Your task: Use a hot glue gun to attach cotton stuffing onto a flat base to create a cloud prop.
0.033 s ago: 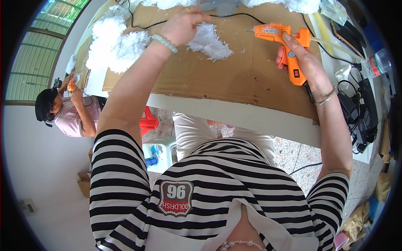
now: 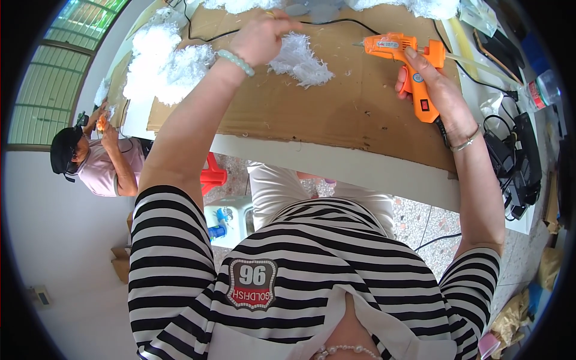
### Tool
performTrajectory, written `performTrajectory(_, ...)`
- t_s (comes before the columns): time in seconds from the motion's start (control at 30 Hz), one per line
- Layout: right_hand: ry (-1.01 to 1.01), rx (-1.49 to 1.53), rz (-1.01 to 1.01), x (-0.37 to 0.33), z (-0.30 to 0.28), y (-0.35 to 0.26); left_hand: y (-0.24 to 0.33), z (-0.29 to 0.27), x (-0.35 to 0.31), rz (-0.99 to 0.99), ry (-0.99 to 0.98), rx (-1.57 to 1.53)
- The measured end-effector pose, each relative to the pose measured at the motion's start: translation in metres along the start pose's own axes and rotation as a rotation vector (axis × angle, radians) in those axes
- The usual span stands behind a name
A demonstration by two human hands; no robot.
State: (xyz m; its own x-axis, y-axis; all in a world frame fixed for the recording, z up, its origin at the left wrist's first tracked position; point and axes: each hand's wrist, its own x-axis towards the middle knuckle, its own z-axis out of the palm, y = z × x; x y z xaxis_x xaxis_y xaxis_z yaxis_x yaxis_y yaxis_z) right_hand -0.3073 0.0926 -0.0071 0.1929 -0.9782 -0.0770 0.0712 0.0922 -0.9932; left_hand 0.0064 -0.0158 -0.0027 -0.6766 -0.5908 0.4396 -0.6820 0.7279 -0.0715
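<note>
An orange hot glue gun (image 2: pixel 414 72) is gripped in my right hand (image 2: pixel 433 81), its nozzle pointing left and a clear glue stick (image 2: pixel 483 65) running out of its back. My left hand (image 2: pixel 261 37) reaches over the far part of the cardboard (image 2: pixel 240 120), fingers extended to the right, with nothing seen in them. Right beside it lies a tuft of white shredded fibre (image 2: pixel 300 61). Just past its fingertips are pale translucent pieces (image 2: pixel 318 12). A bigger white fluffy heap (image 2: pixel 165 63) sits to the left of my left wrist.
A black cord (image 2: pixel 354 23) crosses the cardboard behind the tuft. More white fibre (image 2: pixel 414 6) lies along the far edge. Power adapters and cables (image 2: pixel 510 156) crowd the right side, near a plastic bottle (image 2: pixel 543 90). Another person (image 2: pixel 111 162) works at the left, holding an orange tool.
</note>
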Motion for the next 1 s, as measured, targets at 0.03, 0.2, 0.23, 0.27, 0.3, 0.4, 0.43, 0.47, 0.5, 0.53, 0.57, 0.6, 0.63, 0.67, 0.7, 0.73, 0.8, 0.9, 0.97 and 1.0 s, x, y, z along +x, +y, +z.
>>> performTrajectory(0.03,0.006,0.000,-0.001,-0.001,0.001,-0.001,0.002,0.002,-0.002,0.037,-0.085,0.098)
performTrajectory(0.2,0.027,-0.035,0.030,-0.005,0.004,-0.007,0.001,-0.004,-0.005,0.006,-0.119,0.038)
performTrajectory(0.23,0.027,-0.033,0.030,-0.005,0.004,-0.006,0.001,-0.007,-0.003,-0.019,-0.128,0.003)
performTrajectory(0.27,0.025,-0.021,0.030,-0.005,0.003,-0.005,0.003,-0.009,0.000,-0.018,-0.129,0.003)
performTrajectory(0.3,0.024,-0.008,0.031,-0.005,0.003,-0.004,0.006,-0.009,0.002,-0.148,-0.087,-0.072)
performTrajectory(0.4,0.031,-0.024,0.030,-0.006,0.007,-0.006,0.007,-0.006,-0.002,-0.162,-0.118,-0.026)
performTrajectory(0.43,0.030,-0.024,0.028,-0.006,0.007,-0.006,0.007,-0.005,-0.003,-0.044,-0.188,0.094)
performTrajectory(0.47,0.024,-0.006,0.015,-0.006,0.007,-0.005,0.002,-0.008,-0.003,-0.044,-0.188,0.095)
performTrajectory(0.5,0.017,0.012,0.003,-0.006,0.007,-0.005,-0.007,-0.011,-0.003,-0.006,-0.165,0.066)
performTrajectory(0.53,0.020,0.013,0.010,-0.006,0.007,-0.005,-0.007,-0.014,-0.001,0.034,-0.147,0.027)
performTrajectory(0.57,0.033,0.007,0.017,-0.006,0.007,-0.005,-0.006,-0.015,0.000,0.035,-0.152,0.021)
performTrajectory(0.6,0.045,0.000,0.024,-0.006,0.007,-0.005,-0.006,-0.018,0.002,-0.135,-0.166,-0.187)
performTrajectory(0.63,0.043,0.003,0.028,-0.006,0.006,-0.005,-0.001,-0.027,0.004,-0.308,-0.178,-0.390)
performTrajectory(0.67,0.037,-0.012,0.025,-0.005,0.004,-0.005,0.006,-0.031,0.005,-0.293,-0.236,-0.410)
performTrajectory(0.7,0.030,-0.028,0.022,-0.004,0.003,-0.004,0.011,-0.029,0.005,-0.295,-0.239,-0.411)
performTrajectory(0.73,0.024,-0.029,0.024,-0.004,0.004,-0.005,0.014,-0.028,0.003,-0.198,-0.301,-0.371)
performTrajectory(0.8,0.037,-0.033,0.011,-0.004,0.007,-0.007,0.015,-0.026,0.002,-0.068,-0.427,-0.306)
performTrajectory(0.9,0.041,-0.029,0.031,-0.002,0.009,-0.008,0.016,-0.023,0.000,0.024,-0.498,-0.187)
performTrajectory(0.97,0.038,-0.032,0.029,-0.004,0.011,-0.008,0.020,-0.027,0.001,0.050,-0.469,-0.103)
performTrajectory(1.0,0.052,-0.026,0.037,-0.004,0.013,-0.007,0.021,-0.030,0.001,0.091,-0.454,-0.026)
